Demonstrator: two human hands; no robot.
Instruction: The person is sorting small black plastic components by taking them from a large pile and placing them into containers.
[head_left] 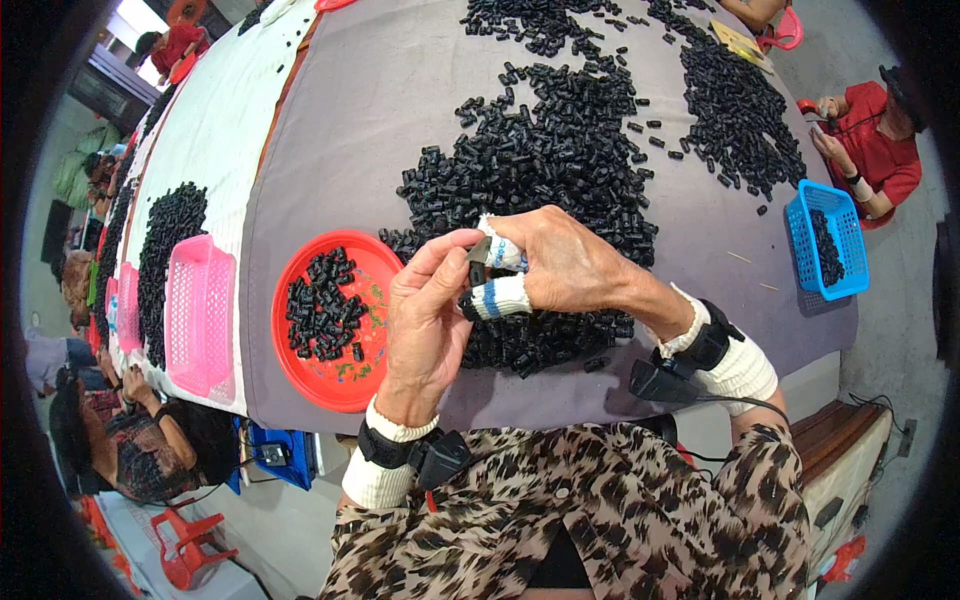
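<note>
In front of my chest, over the near edge of a large heap of small black plastic parts (530, 150), my two hands meet. My left hand (425, 300) is closed, pinching a small black plastic part (476, 272) between thumb and fingertips. My right hand (565, 260) is curled against it, with white and blue fabric covers on its thumb and forefinger. A flat dark grey sliver (480, 249) shows between the fingertips; whether it is a blade I cannot tell. Beside my left hand stands a round red tray (283, 350) holding more black parts.
A blue plastic basket (845, 292) with black parts sits at the table's right edge, near a person in red (880, 150). Pink baskets (185, 375) stand left on a white-covered table. Another black heap (740, 110) lies far right. Two thin sticks (739, 257) lie on the grey cloth.
</note>
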